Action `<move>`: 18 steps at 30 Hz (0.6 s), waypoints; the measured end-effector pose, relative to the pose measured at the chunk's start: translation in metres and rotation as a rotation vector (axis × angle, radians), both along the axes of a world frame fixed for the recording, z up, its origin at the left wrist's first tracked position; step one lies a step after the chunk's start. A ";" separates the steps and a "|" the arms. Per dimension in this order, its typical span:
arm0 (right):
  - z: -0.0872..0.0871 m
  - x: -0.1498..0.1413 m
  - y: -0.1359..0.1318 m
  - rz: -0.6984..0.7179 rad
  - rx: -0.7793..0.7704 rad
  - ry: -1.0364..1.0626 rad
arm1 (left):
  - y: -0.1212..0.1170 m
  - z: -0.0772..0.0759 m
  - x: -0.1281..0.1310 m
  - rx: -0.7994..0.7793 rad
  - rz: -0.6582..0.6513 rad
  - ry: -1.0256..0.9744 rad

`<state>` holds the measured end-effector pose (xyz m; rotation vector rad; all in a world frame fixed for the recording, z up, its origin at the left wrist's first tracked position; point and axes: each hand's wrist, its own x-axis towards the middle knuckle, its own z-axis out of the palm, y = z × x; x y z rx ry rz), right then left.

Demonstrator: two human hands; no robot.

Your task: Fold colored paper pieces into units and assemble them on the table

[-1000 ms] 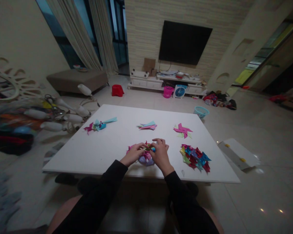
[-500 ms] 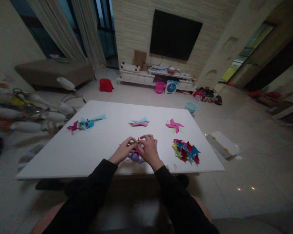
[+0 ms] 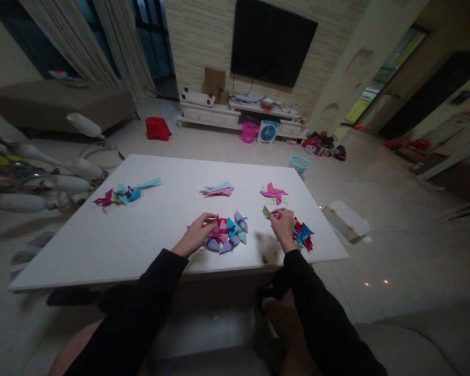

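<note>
Folded paper cranes (image 3: pixel 232 244) in purple, pink, red and blue lie in a cluster on the white table (image 3: pixel 141 240). At its left edge is my left hand (image 3: pixel 194 234), fingers bent and apart over the red and pink pieces; whether they touch is unclear. My right hand (image 3: pixel 284 228) is to the right, fingertips pinched on a green folded paper piece (image 3: pixel 266 212). Beneath and beside that hand sits a pile of shiny folded paper pieces (image 3: pixel 306 236) in red and blue, partly covered by it.
Farther back lie a pink and green paper pinwheel (image 3: pixel 273 193), a stack of folded paper strips (image 3: pixel 218 189) and, at left, more folded paper (image 3: pixel 121 196). A blue basket (image 3: pixel 300 164) and a white box (image 3: pixel 347 221) stand on the floor beyond the table's right edge.
My hands were together over the crane cluster and have parted. The right hand has moved right with the green paper to the shiny pile, uncovering the cranes. The view has shifted slightly.
</note>
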<state>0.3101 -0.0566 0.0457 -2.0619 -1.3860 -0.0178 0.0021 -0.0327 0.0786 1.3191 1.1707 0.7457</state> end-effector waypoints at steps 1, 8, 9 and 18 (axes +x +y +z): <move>-0.003 0.020 -0.005 -0.084 -0.016 -0.013 | 0.000 0.000 0.000 -0.001 0.004 -0.006; -0.016 0.120 -0.048 -0.308 -0.126 -0.073 | 0.004 0.000 -0.005 -0.005 0.017 -0.014; -0.018 0.126 -0.051 -0.318 -0.157 -0.070 | 0.004 0.001 -0.005 -0.003 0.012 -0.010; -0.016 0.113 -0.045 -0.299 -0.070 -0.053 | 0.003 -0.001 -0.007 0.033 0.005 0.010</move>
